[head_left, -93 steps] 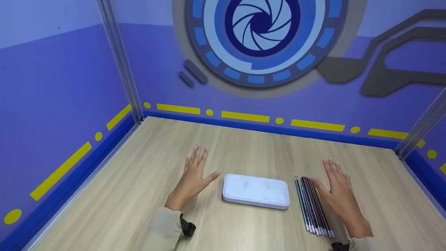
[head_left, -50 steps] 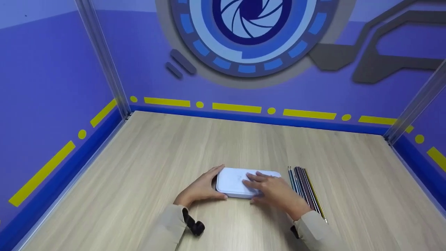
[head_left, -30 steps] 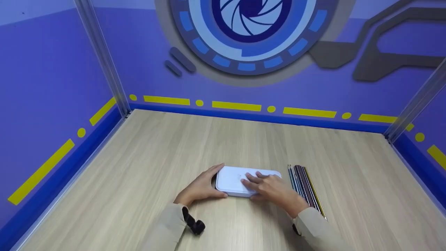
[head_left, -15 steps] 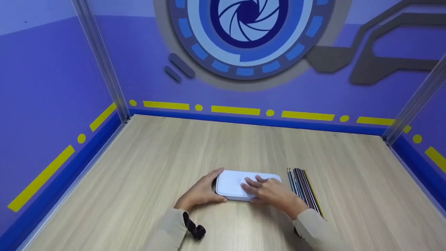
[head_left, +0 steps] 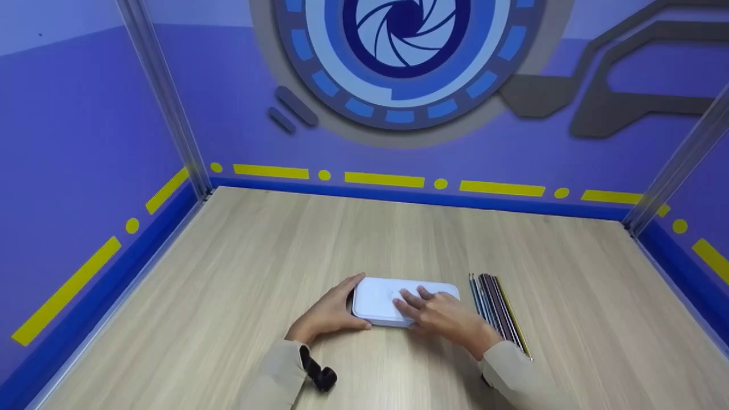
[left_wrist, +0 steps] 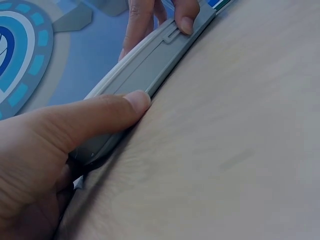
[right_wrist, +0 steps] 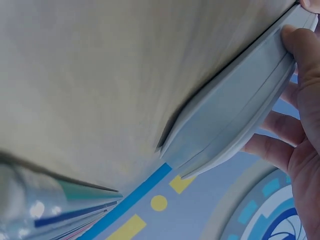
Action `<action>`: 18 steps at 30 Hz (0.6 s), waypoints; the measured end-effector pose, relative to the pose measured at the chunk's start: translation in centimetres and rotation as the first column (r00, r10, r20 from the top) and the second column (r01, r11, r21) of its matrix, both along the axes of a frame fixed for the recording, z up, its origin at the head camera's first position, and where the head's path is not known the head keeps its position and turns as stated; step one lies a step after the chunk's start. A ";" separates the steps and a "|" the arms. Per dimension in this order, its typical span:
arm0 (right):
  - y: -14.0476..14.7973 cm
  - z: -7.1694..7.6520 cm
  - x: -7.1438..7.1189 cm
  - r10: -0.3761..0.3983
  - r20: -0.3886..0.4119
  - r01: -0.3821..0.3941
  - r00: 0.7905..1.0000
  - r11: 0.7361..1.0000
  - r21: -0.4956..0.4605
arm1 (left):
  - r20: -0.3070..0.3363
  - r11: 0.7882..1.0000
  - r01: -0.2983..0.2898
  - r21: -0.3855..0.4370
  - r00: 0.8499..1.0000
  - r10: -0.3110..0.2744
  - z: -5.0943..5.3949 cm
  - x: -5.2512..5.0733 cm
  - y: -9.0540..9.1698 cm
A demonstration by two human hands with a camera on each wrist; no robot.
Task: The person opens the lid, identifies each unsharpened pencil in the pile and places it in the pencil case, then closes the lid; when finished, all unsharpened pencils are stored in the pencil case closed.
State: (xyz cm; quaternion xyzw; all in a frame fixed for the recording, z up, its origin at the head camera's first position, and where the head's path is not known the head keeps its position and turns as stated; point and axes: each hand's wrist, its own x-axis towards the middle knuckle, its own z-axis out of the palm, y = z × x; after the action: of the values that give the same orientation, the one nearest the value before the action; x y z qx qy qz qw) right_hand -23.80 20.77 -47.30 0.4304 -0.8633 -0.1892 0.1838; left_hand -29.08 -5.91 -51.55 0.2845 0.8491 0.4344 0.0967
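A flat white pencil case [head_left: 376, 299] with rounded corners lies on the table, its lid down. My left hand [head_left: 326, 313] grips its left end, thumb at the front side and fingers round the far edge. My right hand [head_left: 447, 319] holds the right part, with fingertips spread on the lid and the thumb against the front side. In the left wrist view that thumb [left_wrist: 187, 25] touches the case beside a small catch [left_wrist: 171, 37]. To the right, several pencils [head_left: 492, 304] lie side by side, their lower ends partly hidden by the right wrist.
The wood-grain table [head_left: 273, 245] is bounded by a blue back wall [head_left: 228, 102] and side walls. Metal posts [head_left: 171, 102] stand at its far corners. A black strap end [head_left: 319, 370] hangs at the left cuff.
Both hands, held apart on either side of the case 3.1 s ago, have come in and taken hold of it. Over the last second, hands, case and pencils have barely moved.
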 end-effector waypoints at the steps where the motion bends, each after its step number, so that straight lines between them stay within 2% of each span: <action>1: 0.0 -0.1 0.0 0.001 -0.002 -0.001 1.000 1.000 0.001 | 0.000 1.000 0.003 0.002 1.000 -0.003 0.0 0.0 0.0; 9: 0.2 0.1 -0.1 0.017 0.024 -0.016 1.000 1.000 -0.013 | 0.001 1.000 0.009 0.004 1.000 -0.009 0.1 0.0 -0.1; 18: 0.7 0.5 -0.4 0.057 0.152 -0.034 0.987 0.988 -0.147 | 0.038 1.000 -0.003 0.030 0.999 0.002 0.0 0.0 0.0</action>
State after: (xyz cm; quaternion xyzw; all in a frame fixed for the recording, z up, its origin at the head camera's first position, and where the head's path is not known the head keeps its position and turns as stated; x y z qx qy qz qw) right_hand -24.24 21.49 -46.78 0.4491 -0.8763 -0.0876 0.1505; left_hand -29.05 -5.95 -51.56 0.2766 0.8409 0.4526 0.1077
